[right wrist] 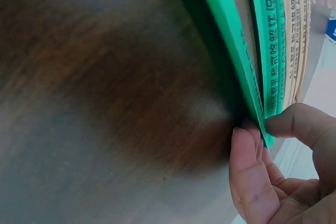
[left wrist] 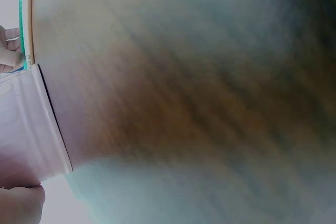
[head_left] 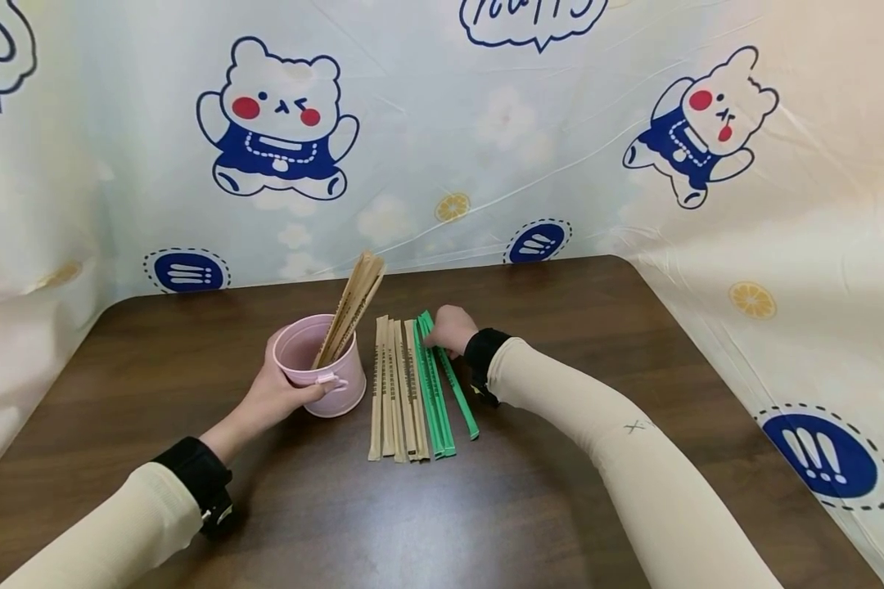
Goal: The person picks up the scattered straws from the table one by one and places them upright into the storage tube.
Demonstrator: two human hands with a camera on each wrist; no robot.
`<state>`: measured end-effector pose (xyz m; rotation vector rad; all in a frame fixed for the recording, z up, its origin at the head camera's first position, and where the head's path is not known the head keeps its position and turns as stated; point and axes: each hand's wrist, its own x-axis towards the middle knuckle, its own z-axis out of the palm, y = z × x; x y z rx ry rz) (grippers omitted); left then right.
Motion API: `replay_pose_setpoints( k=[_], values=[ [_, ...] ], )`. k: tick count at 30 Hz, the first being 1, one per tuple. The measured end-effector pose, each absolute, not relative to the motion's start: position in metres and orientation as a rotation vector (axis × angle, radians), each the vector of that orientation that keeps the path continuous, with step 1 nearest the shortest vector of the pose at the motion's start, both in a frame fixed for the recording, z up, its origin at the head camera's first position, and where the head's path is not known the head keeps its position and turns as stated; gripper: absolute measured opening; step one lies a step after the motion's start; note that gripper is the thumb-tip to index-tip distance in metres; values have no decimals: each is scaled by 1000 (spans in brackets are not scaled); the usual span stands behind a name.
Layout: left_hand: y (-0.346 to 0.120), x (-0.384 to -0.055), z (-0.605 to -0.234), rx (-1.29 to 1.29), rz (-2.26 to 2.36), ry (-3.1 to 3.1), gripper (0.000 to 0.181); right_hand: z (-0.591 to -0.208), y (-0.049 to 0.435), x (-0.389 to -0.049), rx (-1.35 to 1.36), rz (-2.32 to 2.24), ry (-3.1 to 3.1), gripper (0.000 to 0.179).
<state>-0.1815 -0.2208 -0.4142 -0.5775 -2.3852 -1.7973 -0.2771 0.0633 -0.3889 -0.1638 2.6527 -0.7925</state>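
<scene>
A small pink bucket (head_left: 354, 383) stands on the table's left half, its rim and side gripped by my left hand (head_left: 274, 391). Several brown paper-wrapped straws (head_left: 350, 307) lean inside it, tops tilted right. To its right, more brown wrapped straws (head_left: 388, 393) lie side by side, then a few green ones (head_left: 435, 409). My right hand (head_left: 453, 330) pinches the far end of the outermost green wrapped straw (head_left: 460, 397), which lies angled away from the row. In the right wrist view, thumb and fingertips close around that straw's end (right wrist: 252, 93). The left wrist view shows the bucket's wall (left wrist: 26, 119).
The dark brown wooden table (head_left: 516, 507) carries everything. Behind it and along both sides hangs a pale sheet (head_left: 412, 123) printed with cartoon bears, touching the far table edge. Black bands (head_left: 195, 474) circle both wrists.
</scene>
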Motion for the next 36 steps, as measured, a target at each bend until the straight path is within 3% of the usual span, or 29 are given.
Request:
replay_pose_setpoints(
  k=[7,17,30,36],
  values=[
    [-220,-180,-415,-576,-1809,-2385,95,-391,72,-281,-118,-912,2591,45],
    [-221,-179,-418,-571,-1786,-2397,95,-358,86,-284,-44,-1130,2504,29],
    [-220,-181,-418,-562,-1762,-2413,96,-322,109,-288,-141,-1378,2540,35],
    [-221,-180,-418,-552,-1765,-2408,96,-308,109,-286,-149,-1539,2566,12]
  ],
)
